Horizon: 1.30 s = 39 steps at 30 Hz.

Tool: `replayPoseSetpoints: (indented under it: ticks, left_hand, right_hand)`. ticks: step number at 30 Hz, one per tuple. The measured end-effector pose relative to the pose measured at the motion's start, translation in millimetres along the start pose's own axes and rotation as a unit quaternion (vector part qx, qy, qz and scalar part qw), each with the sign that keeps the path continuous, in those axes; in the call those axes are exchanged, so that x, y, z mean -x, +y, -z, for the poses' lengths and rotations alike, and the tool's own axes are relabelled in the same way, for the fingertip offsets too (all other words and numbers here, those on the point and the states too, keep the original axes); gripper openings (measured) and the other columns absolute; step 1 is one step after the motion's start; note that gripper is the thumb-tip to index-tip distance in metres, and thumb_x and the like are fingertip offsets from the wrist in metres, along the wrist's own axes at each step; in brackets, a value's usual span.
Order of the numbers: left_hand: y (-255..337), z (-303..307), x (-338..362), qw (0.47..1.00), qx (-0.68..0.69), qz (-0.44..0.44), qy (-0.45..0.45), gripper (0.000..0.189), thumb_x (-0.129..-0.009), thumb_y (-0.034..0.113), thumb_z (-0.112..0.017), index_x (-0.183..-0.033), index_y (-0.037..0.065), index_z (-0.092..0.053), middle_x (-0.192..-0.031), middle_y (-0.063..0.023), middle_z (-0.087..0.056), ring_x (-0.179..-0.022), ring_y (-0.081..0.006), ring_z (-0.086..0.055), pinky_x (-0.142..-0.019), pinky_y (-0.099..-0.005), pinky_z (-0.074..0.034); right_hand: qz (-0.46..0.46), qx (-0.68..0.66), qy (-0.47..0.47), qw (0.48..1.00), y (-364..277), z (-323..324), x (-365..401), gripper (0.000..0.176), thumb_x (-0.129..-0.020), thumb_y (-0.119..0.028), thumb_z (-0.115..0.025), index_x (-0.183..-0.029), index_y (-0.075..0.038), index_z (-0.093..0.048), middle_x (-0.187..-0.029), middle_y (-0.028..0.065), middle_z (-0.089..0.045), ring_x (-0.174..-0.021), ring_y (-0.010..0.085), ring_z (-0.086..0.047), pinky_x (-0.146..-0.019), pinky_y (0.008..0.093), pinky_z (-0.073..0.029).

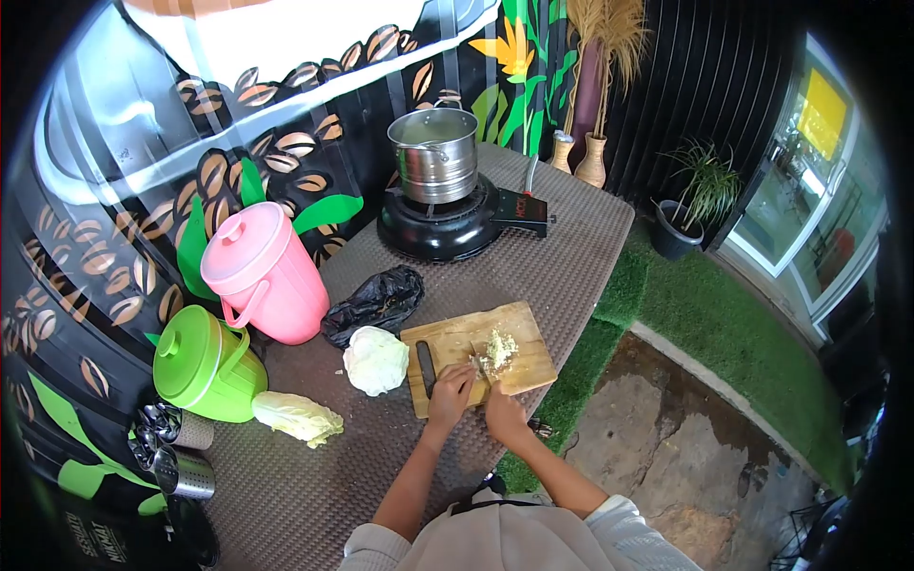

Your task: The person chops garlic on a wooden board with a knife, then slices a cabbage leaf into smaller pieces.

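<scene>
My right hand (506,416) is closed round the handle of a kitchen knife (482,368), over the wooden cutting board (536,366). The blade points away from me, towards the far side of the board. Close to its left side, my left hand (452,388) has its fingers bunched together; what they hold, if anything, is hidden. A small heap of finely chopped pale bits (500,348) lies on the board just beyond the knife. A round pale cabbage (375,362) sits left of the board, and a crumpled black plastic bag (374,305) lies behind it.
At the back, a steel pot (433,157) stands on a black portable stove (433,233). Pink (271,281) and green (211,371) lidded jugs stand left, near a napa cabbage (297,419) and a perforated metal utensil holder (184,473). The table's edge (598,285) runs along the right.
</scene>
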<state>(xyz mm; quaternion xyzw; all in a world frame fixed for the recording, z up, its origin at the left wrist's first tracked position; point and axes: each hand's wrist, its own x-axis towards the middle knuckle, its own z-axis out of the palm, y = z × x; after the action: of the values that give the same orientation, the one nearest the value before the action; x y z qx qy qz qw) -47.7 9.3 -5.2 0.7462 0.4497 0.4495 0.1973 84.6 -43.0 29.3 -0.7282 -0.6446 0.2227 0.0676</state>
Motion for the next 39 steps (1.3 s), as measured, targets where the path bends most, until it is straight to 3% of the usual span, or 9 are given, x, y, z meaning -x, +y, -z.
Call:
replayPoseSetpoints:
  ticks: [6, 9, 16, 18, 24, 28, 30, 36, 39]
  left_hand:
    - [7.6, 2.6, -0.6, 1.0, 0.008, 0.027, -0.001, 0.017, -0.083, 0.004, -0.064, -0.098, -0.001, -0.07, -0.101, -0.0135, -0.068, -0.097, -0.0276, -0.062, -0.083, -0.0344, -0.051]
    - [5.3, 3.3, -0.8, 0.999, 0.018, 0.03, -0.007, 0.017, -0.084, 0.005, -0.063, -0.098, -0.001, -0.07, -0.101, -0.0137, -0.068, -0.099, -0.0279, -0.062, -0.084, -0.0348, -0.05]
    - [10.3, 1.7, -0.5, 0.999, -0.032, 0.001, -0.001, 0.016, -0.083, 0.003, -0.063, -0.097, -0.001, -0.069, -0.099, -0.0138, -0.068, -0.098, -0.0281, -0.059, -0.084, -0.0364, -0.049]
    - [11.5, 2.4, -1.3, 1.0, -0.025, 0.003, 0.003, 0.016, -0.083, 0.004, -0.063, -0.097, -0.001, -0.069, -0.098, -0.0142, -0.068, -0.096, -0.0282, -0.058, -0.083, -0.0369, -0.048]
    - [13.1, -2.6, -0.6, 0.998, -0.042, 0.023, 0.039, 0.017, -0.083, 0.007, -0.065, -0.098, 0.0, -0.069, -0.091, -0.0144, -0.068, -0.091, -0.0293, -0.059, -0.078, -0.0389, -0.048]
    - [11.8, -3.5, -0.2, 0.995, -0.013, 0.096, 0.024, 0.012, -0.083, 0.005, -0.064, -0.093, -0.001, -0.069, -0.097, -0.0148, -0.066, -0.089, -0.0296, -0.061, -0.077, -0.0381, -0.048]
    - [0.3, -5.9, 2.7, 0.998, -0.036, 0.048, 0.013, 0.012, -0.083, 0.004, -0.064, -0.092, -0.002, -0.069, -0.098, -0.0148, -0.066, -0.09, -0.0297, -0.061, -0.078, -0.0377, -0.049]
    - [6.2, -2.2, 1.3, 0.997, -0.065, -0.022, 0.024, 0.014, -0.081, 0.002, -0.062, -0.091, -0.004, -0.068, -0.098, -0.0151, -0.066, -0.092, -0.0302, -0.06, -0.081, -0.0376, -0.049]
    - [11.0, -1.3, 5.3, 0.997, -0.069, -0.021, 0.015, 0.016, -0.08, 0.002, -0.061, -0.093, -0.005, -0.068, -0.099, -0.0151, -0.065, -0.094, -0.0304, -0.059, -0.083, -0.038, -0.049]
  right_hand:
    - [0.024, -0.018, -0.115, 0.993, -7.0, 39.4, -11.8, 0.033, -0.084, -0.009, -0.051, -0.109, 0.008, -0.039, -0.086, 0.032, -0.063, -0.08, 0.0448, -0.065, -0.069, 0.049, -0.053]
    - [0.069, 0.017, 0.001, 0.997, 2.4, 10.6, 7.8, 0.031, -0.084, -0.008, -0.05, -0.108, 0.008, -0.04, -0.086, 0.0312, -0.064, -0.079, 0.0442, -0.065, -0.07, 0.0482, -0.054]
    - [0.06, 0.002, -0.029, 0.998, -2.4, 23.8, -18.0, 0.035, -0.083, -0.008, -0.052, -0.111, 0.009, -0.039, -0.088, 0.031, -0.064, -0.082, 0.0414, -0.066, -0.071, 0.047, -0.054]
    - [0.019, -0.021, -0.126, 0.992, -7.6, 39.2, -15.6, 0.038, -0.084, -0.009, -0.052, -0.114, 0.009, -0.038, -0.087, 0.0284, -0.065, -0.082, 0.0402, -0.067, -0.07, 0.0452, -0.055]
    - [0.017, 0.019, 0.015, 1.0, -14.0, -3.7, 2.1, 0.047, -0.081, -0.009, -0.059, -0.117, 0.011, -0.036, -0.09, 0.0271, -0.065, -0.087, 0.0375, -0.067, -0.072, 0.0424, -0.056]
    - [0.089, 0.006, -0.026, 0.996, -4.5, 17.6, -12.5, 0.04, -0.084, -0.01, -0.051, -0.117, 0.009, -0.037, -0.088, 0.0288, -0.064, -0.081, 0.0433, -0.066, -0.07, 0.0463, -0.054]
    - [0.051, -0.015, -0.078, 0.996, -6.8, 23.1, -11.6, 0.041, -0.082, -0.008, -0.053, -0.116, 0.01, -0.037, -0.086, 0.0295, -0.064, -0.081, 0.045, -0.065, -0.07, 0.0464, -0.054]
    - [-0.009, -0.034, -0.009, 0.999, -12.1, 1.1, -8.2, 0.04, -0.077, -0.002, -0.059, -0.11, 0.01, -0.039, -0.095, 0.0318, -0.062, -0.085, 0.0421, -0.066, -0.071, 0.0447, -0.055]
    - [0.113, 0.061, -0.046, 0.991, -10.8, 26.3, -12.7, 0.036, -0.083, -0.009, -0.054, -0.11, 0.009, -0.04, -0.09, 0.0293, -0.064, -0.085, 0.0402, -0.066, -0.07, 0.0445, -0.055]
